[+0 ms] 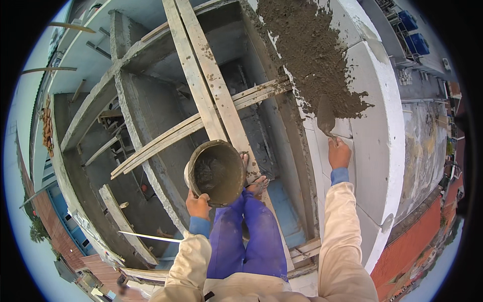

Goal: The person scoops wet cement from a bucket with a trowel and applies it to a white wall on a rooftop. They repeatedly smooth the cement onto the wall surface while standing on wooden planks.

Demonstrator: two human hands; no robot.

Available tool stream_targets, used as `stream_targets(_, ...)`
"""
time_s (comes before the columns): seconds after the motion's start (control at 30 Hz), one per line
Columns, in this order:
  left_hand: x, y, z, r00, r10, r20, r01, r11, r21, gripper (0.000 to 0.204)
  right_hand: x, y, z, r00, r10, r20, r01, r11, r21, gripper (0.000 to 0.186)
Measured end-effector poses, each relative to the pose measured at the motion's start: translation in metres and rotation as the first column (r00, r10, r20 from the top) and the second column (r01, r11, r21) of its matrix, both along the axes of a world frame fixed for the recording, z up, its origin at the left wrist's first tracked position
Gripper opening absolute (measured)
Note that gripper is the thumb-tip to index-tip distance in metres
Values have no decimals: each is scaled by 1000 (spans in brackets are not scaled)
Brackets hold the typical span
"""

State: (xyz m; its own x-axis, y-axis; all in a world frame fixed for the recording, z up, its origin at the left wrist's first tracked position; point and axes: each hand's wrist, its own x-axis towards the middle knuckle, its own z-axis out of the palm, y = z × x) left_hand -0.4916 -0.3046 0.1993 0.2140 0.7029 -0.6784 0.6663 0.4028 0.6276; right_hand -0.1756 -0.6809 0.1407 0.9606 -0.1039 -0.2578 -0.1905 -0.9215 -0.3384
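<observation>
My left hand (198,205) is closed on the near rim of a round bucket (236,176), which is tilted so its inside shows. Some wet grey mortar (209,171) lies in the bottom of it. My right hand (339,153) grips the handle of a trowel (326,118), the handle mostly hidden by the fingers. The trowel's mortar-smeared blade rests against the pale block wall (375,166), at the lower end of a rough patch of brown-grey mortar (312,50). Bare block shows beside and below that patch.
My bare feet (257,185) stand on long wooden planks (214,85) that cross above a deep opening. A pair of narrower boards (161,143) runs across under them. Concrete beams (136,116) frame the drop on the left. Rooftops (407,251) lie far below at right.
</observation>
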Motion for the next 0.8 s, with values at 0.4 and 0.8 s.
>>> stream_targets(0.4,135,-91,68,694,-720,7,676,655,339,91,-36,88,102,545,816,-190,-812,459,-360,30)
stream_targets(0.8,147,-43,73,687,-354,634,445,895,18,74,-97,118,68,802,531,273,-579,804,135,35)
